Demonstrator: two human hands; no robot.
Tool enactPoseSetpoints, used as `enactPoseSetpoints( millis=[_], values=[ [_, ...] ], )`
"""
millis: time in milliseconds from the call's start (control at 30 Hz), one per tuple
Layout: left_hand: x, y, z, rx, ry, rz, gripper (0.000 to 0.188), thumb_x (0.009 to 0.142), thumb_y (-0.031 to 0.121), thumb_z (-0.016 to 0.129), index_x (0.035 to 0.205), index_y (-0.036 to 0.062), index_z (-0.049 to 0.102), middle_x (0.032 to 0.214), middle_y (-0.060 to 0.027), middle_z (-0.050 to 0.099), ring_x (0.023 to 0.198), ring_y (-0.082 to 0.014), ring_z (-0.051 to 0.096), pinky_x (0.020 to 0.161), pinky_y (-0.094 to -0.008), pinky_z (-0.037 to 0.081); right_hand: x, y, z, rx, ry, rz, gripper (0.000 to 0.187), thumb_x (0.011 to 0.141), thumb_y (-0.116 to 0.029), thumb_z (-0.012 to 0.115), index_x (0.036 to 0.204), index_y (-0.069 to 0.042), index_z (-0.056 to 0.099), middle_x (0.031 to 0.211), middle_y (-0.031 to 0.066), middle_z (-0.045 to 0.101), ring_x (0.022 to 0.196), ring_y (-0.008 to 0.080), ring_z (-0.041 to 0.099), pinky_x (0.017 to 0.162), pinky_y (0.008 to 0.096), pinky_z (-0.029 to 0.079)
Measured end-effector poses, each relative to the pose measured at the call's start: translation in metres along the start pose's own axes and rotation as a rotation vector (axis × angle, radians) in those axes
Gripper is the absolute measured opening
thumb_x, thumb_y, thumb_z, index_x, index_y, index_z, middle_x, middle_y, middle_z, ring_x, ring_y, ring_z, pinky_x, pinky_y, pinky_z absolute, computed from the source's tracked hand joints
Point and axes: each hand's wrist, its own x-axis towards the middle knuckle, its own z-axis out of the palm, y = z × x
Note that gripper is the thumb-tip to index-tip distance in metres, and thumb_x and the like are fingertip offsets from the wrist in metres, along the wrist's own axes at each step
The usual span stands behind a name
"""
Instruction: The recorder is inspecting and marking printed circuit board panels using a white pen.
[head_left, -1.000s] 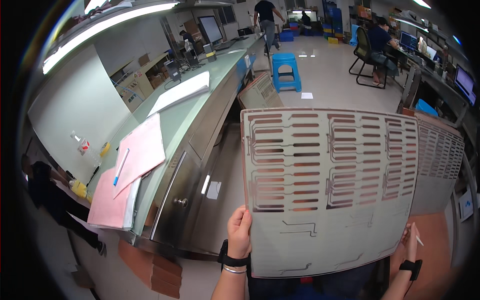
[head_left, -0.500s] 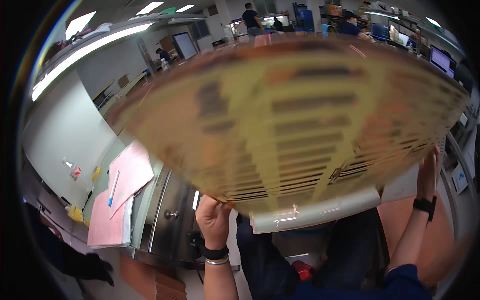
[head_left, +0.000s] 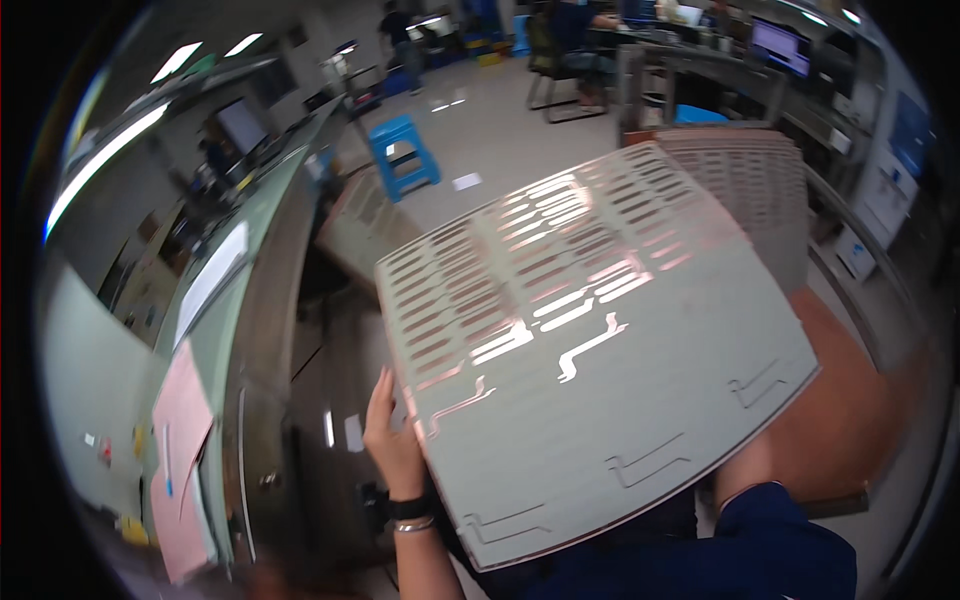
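Note:
A large thin circuit board panel (head_left: 640,360), pale grey-green with shiny copper slots and traces, is tilted in front of me above my lap. My left hand (head_left: 395,450), with a black band and bracelet at the wrist, is closed on its left edge. My right forearm (head_left: 745,468) goes behind the panel's lower right side, which hides my right hand and its fingers. Beyond the panel's far right corner stands a stack of similar panels (head_left: 750,185). Another patterned panel (head_left: 365,225) leans past its far left corner.
Along the left runs a green-topped bench (head_left: 265,215) with pink papers (head_left: 183,400) and a blue-and-white pen (head_left: 168,460). A blue stool (head_left: 405,158) stands on the floor ahead. Brown-orange board (head_left: 850,400) and a metal rail (head_left: 850,285) are at right. People are farther back.
The panel has come down from a raised, near edge-on position, so its broad face now shows. My view has turned right. My right hand has gone out of sight behind the panel.

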Motion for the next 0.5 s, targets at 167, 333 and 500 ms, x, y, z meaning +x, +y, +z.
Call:
enactPoseSetpoints(
  millis=[167,333,500],
  values=[
    [-0.022,-0.025,0.0,-0.379,-0.25,-0.437,0.037,0.088,0.003,0.059,0.122,-0.0083,0.053,0.115,-0.0141,0.062,0.099,-0.0165,0.061,0.083,-0.027,0.049,-0.005,0.012,0.002,0.082,-0.003,0.038,0.048,0.101,-0.035,0.037,0.14,-0.007,0.039,0.137,0.012,0.047,0.123,0.0256,0.047,0.103,0.0375,0.039],
    [-0.035,-0.028,0.009,-0.977,-0.205,-0.695,0.035,0.095,0.005,0.049,0.128,-0.0058,0.045,0.117,-0.0162,0.059,0.104,-0.0206,0.06,0.091,-0.033,0.051,-0.003,0.012,-0.008,0.126,-0.009,0.026,0.049,0.101,-0.036,0.037,0.14,-0.007,0.039,0.137,0.0119,0.047,0.123,0.0258,0.046,0.103,0.038,0.039],
    [-0.05,-0.028,0.013,-1.091,-0.221,-0.655,0.04,0.098,0.012,0.043,0.134,-0.0064,0.039,0.125,-0.0183,0.055,0.11,-0.0248,0.059,0.093,-0.0351,0.051,0.006,0.028,-0.012,0.201,-0.036,0.05,0.05,0.1,-0.038,0.037,0.14,-0.007,0.039,0.137,0.0119,0.047,0.124,0.026,0.046,0.104,0.0386,0.039]
  ],
)
